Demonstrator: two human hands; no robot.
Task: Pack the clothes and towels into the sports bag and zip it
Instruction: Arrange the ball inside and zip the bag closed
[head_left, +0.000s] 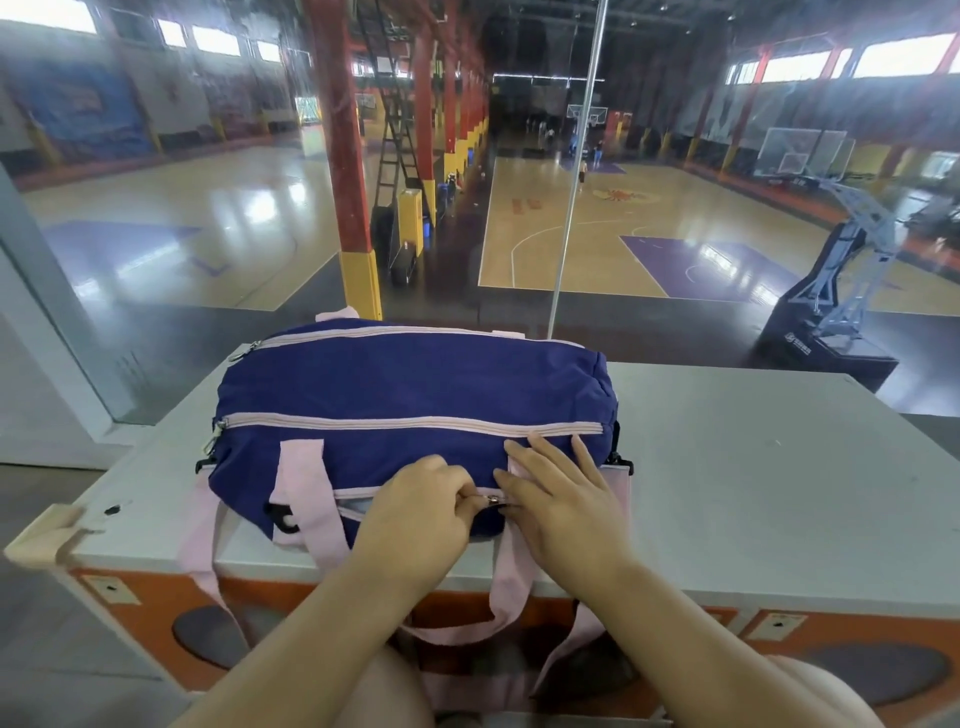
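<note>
Both hands at sports bag (410, 395) front pocket: my left hand (421, 512) pinches zipper pull (492, 500); right hand (558, 499), open, flat, steadies fabric. Main zips look shut; pocket left.

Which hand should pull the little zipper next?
The left hand, most likely: its fingers already pinch the zipper pull on the purple bag. The right hand lies flat, holding the fabric down.

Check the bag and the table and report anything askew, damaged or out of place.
Nothing looks damaged or spilled. The sports bag lies flat on the table. Its front pocket zipper is part open, both hands at it: left hand, right hand. The pink straps hang over the near edge.
</note>
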